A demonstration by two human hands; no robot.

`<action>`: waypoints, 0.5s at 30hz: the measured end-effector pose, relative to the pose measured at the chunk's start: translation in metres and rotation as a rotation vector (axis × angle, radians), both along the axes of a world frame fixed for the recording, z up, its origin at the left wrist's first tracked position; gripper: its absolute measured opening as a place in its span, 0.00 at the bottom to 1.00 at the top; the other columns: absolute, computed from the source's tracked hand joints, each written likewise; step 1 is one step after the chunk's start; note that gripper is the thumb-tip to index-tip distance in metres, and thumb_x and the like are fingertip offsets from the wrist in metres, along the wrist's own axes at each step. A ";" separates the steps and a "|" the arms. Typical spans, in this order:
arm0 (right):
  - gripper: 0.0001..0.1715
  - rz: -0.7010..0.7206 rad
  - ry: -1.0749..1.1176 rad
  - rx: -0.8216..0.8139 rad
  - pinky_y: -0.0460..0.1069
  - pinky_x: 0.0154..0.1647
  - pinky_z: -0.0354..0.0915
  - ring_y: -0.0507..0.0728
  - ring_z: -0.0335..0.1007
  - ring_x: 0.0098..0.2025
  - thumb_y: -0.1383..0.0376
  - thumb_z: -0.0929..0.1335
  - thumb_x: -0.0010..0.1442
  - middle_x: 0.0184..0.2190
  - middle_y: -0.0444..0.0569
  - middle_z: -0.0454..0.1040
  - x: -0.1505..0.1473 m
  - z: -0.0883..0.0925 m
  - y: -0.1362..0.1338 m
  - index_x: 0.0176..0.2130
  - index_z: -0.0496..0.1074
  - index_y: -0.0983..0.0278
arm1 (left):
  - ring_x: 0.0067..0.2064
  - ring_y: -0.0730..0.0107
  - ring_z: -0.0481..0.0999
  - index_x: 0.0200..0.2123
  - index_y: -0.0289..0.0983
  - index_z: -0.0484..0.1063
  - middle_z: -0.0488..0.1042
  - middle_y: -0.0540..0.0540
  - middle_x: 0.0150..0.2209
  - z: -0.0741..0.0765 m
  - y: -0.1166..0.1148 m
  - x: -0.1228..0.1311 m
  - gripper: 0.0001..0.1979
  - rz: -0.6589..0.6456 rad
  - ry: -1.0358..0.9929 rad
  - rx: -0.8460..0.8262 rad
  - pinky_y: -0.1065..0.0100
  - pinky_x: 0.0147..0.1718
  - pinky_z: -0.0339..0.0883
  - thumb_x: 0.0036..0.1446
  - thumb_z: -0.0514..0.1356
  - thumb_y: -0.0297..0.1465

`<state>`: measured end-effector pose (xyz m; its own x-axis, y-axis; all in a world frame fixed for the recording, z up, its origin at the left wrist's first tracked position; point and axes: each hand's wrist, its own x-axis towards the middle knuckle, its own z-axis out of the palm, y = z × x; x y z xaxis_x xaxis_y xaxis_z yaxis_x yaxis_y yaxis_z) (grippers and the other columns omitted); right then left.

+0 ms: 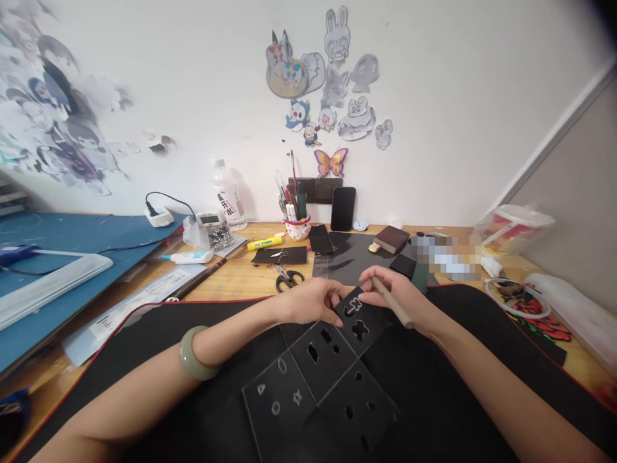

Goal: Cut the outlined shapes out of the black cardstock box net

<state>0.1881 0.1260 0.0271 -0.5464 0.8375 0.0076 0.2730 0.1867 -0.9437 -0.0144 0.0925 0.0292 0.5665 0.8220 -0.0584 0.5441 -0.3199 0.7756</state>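
A black card [284, 427] lies tilted in front of me, split by pale lines into squares. Some squares have shapes cut through, others only pale outlines of a star, a triangle and an oval. My left hand [313, 301] grips the card's far corner between thumb and fingers. In my right hand [407, 297] is a slim, brown-grey pen-shaped tool [396, 307], its thick end toward me; its tip is hidden, so its kind is unclear. That hand's fingertips are close to a pale flower outline on the far square.
A black mat [159, 379] with a red edge covers the desk front. Beyond it are scissors [288, 280], a yellow glue stick [264, 243], a pen cup [297, 226], a phone [343, 209] and a water bottle [226, 193]. A clear tub [515, 225] stands at right.
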 end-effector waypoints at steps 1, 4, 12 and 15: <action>0.16 -0.030 0.033 -0.005 0.45 0.32 0.60 0.48 0.62 0.28 0.61 0.70 0.46 0.27 0.41 0.65 0.000 0.001 0.000 0.35 0.63 0.62 | 0.28 0.76 0.68 0.41 0.37 0.66 0.69 0.53 0.28 0.002 0.000 0.000 0.18 -0.012 -0.049 -0.035 0.75 0.26 0.60 0.44 0.64 0.30; 0.15 -0.100 0.088 -0.003 0.44 0.27 0.60 0.48 0.60 0.26 0.60 0.69 0.46 0.25 0.40 0.63 0.000 0.006 -0.001 0.34 0.63 0.63 | 0.27 0.77 0.68 0.36 0.34 0.68 0.71 0.51 0.29 0.006 0.000 0.000 0.13 0.004 -0.171 -0.111 0.76 0.26 0.60 0.44 0.63 0.29; 0.15 -0.192 0.052 -0.015 0.43 0.21 0.58 0.48 0.56 0.23 0.59 0.70 0.43 0.23 0.39 0.57 -0.002 0.007 -0.002 0.31 0.64 0.62 | 0.28 0.75 0.69 0.30 0.32 0.69 0.71 0.50 0.26 -0.006 0.005 0.003 0.08 0.176 -0.277 -0.143 0.70 0.31 0.63 0.47 0.61 0.31; 0.14 -0.264 0.045 0.025 0.43 0.20 0.56 0.48 0.55 0.23 0.59 0.71 0.43 0.21 0.38 0.56 0.000 0.003 0.002 0.30 0.65 0.62 | 0.31 0.70 0.70 0.30 0.33 0.70 0.71 0.49 0.27 -0.008 0.009 0.000 0.10 0.242 -0.273 -0.078 0.66 0.34 0.64 0.45 0.62 0.34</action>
